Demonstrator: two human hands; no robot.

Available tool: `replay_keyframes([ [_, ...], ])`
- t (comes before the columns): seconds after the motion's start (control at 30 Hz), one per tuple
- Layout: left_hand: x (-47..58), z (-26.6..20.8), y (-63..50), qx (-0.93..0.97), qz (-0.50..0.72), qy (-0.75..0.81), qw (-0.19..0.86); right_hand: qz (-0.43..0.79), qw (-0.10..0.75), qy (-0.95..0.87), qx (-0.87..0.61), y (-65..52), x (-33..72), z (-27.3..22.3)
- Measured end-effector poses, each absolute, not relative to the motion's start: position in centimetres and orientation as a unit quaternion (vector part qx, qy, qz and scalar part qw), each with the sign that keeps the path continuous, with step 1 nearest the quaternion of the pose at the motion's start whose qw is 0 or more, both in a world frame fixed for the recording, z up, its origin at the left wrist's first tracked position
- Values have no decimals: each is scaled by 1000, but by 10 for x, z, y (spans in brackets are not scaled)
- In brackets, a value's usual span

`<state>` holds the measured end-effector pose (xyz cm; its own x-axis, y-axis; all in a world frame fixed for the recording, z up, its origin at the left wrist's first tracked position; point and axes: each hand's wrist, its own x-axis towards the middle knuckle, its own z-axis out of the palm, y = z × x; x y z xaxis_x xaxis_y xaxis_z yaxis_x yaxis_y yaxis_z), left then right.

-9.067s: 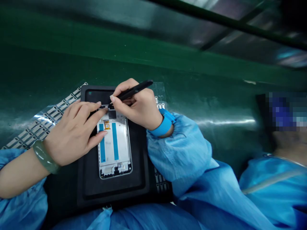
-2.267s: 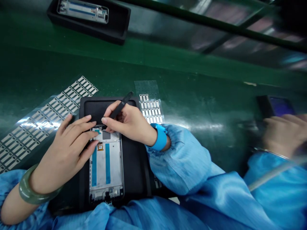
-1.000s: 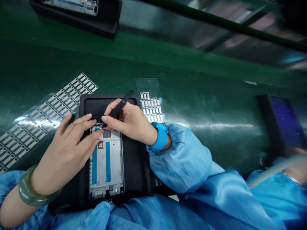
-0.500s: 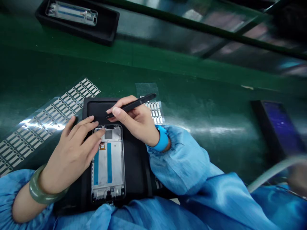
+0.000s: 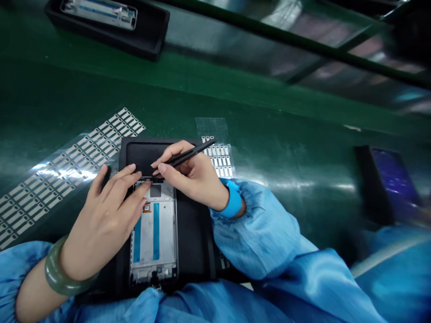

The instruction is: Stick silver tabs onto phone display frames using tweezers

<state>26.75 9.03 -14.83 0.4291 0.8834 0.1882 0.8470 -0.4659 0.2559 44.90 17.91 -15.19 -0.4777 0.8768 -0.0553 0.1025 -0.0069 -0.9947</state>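
Note:
A white phone frame (image 5: 155, 237) with two blue strips lies in a black tray (image 5: 193, 233) in front of me. My left hand (image 5: 104, 220) rests flat on the frame's upper left part, fingertips at its top edge. My right hand (image 5: 191, 177) grips black tweezers (image 5: 183, 155), whose tips point down at the frame's top edge beside my left fingertips. A green bangle circles my left wrist and a blue band my right wrist.
A long sheet of small white stickers (image 5: 63, 166) lies left of the tray, and a smaller sticker sheet (image 5: 218, 152) lies behind my right hand. Another black tray with a frame (image 5: 107, 20) sits far back. A dark tray (image 5: 387, 184) and a co-worker's blue sleeve (image 5: 397, 278) are at right.
My right hand lifted the tweezers off the frame half a second ago and has lowered their tips back to the frame's top edge. The co-worker's hand at right has left the view.

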Motion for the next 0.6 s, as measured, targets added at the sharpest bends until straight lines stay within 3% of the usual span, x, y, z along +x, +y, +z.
replay_keyframes([
  [0.2, 270, -149, 91, 838, 160, 518, 65, 565, 321, -653, -388, 178, 451, -150],
  [0.43, 271, -149, 91, 835, 166, 520, 70, 441, 318, -751, -375, 175, 450, -147],
  [0.6, 272, -150, 92, 833, 174, 520, 67, 452, 324, -740, -378, 176, 449, -149],
])
